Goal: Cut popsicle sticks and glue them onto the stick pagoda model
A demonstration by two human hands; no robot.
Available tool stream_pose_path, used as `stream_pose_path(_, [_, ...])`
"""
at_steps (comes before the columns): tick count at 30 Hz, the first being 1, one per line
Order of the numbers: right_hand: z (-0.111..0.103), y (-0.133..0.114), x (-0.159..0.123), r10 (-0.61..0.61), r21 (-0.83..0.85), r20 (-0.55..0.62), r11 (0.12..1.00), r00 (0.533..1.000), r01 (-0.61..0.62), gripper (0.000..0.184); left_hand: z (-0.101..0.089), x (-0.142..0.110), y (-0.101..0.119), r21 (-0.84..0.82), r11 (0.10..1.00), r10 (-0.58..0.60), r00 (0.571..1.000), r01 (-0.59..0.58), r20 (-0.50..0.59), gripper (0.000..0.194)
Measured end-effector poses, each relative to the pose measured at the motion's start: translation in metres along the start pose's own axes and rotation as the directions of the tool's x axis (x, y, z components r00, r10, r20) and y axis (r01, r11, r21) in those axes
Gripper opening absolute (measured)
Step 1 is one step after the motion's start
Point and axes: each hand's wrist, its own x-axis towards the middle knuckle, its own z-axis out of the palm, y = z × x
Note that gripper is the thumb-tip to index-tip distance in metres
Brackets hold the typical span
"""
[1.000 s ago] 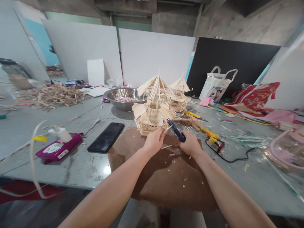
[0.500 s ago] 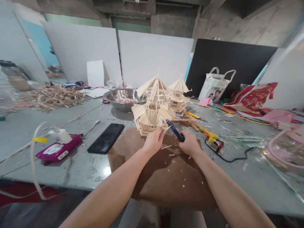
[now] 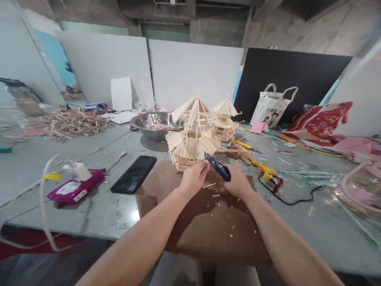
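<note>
A pavilion model built of thin wooden sticks stands at the far edge of a brown paper sheet. My left hand is closed in a pinch just in front of the model's base; what it pinches is too small to name. My right hand grips blue-handled cutters, whose tip points left toward my left fingertips. Short stick offcuts lie on the paper between my hands. A smaller stick pavilion stands behind the large one.
A black phone lies left of the paper, with a magenta power strip further left. Behind the models are a steel bowl, a heap of sticks, a yellow glue gun with black cord, and bags at right.
The cutters' tip has dropped and swung left, closer to my left fingertips. Both hands otherwise stay in place by the model's base.
</note>
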Motion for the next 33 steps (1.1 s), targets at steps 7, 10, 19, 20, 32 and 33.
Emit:
stream_pose_path(7, [0.0,0.003,0.001,-0.047,0.001,-0.014,0.999,0.999,0.047,0.044,0.001,0.0,-0.001,0.03,0.998,0.056,0.998,-0.056,0.001,0.026])
stream_pose_path(10, [-0.002,-0.003,0.0,0.016,-0.036,-0.014,0.999,1.0,-0.016,0.031,0.001,0.0,-0.002,0.029,0.999,0.046,0.999,-0.046,0.001,0.026])
stream_pose_path(19, [-0.002,-0.011,0.0,0.096,-0.103,0.028,0.99,0.995,-0.093,0.019,0.001,0.0,-0.005,0.036,0.999,0.019,1.0,-0.019,-0.007,0.027])
stream_pose_path(20, [-0.002,-0.011,0.0,0.101,-0.114,0.029,0.989,0.995,-0.097,0.019,0.001,0.0,-0.005,0.04,0.999,0.016,1.0,-0.016,-0.007,0.027])
stream_pose_path(32, [-0.003,-0.004,0.001,0.231,-0.126,-0.093,0.962,0.969,-0.241,0.024,-0.002,0.001,-0.001,-0.041,0.999,-0.036,0.999,0.036,0.007,0.032])
stream_pose_path(33, [-0.003,0.001,0.003,0.25,-0.122,-0.115,0.957,0.961,-0.263,0.028,-0.002,0.001,0.0,-0.097,0.994,-0.043,0.999,0.044,0.016,0.033])
